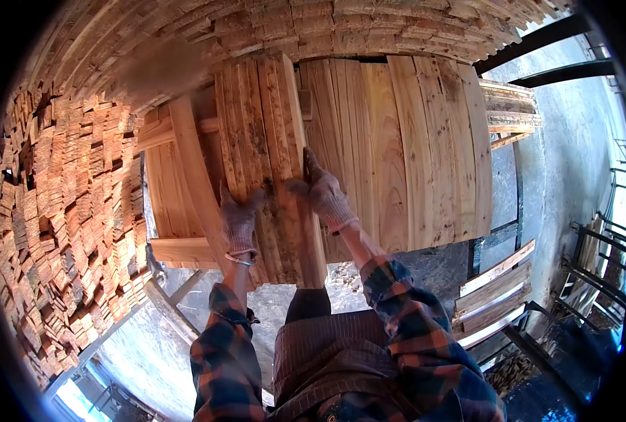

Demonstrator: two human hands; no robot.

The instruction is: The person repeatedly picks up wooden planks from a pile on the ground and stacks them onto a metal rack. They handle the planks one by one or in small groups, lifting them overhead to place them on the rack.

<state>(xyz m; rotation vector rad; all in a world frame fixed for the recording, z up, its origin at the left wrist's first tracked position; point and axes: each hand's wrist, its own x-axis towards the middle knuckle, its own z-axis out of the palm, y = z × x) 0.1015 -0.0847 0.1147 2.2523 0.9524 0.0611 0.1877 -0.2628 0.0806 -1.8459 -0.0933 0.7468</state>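
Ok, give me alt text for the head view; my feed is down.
A person's gloved left hand and right hand are at opposite long edges of a group of boards lying side by side. More planks lie to the right; a tall wood stack fills the left of the picture.

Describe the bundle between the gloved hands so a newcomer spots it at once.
Below the wood stack at the top of the view lies a wide bed of boards. On its left half, a narrow bundle of boards lies between the left hand and the right hand. Unlike the paler boards to its right, it is dark-mottled and raised.
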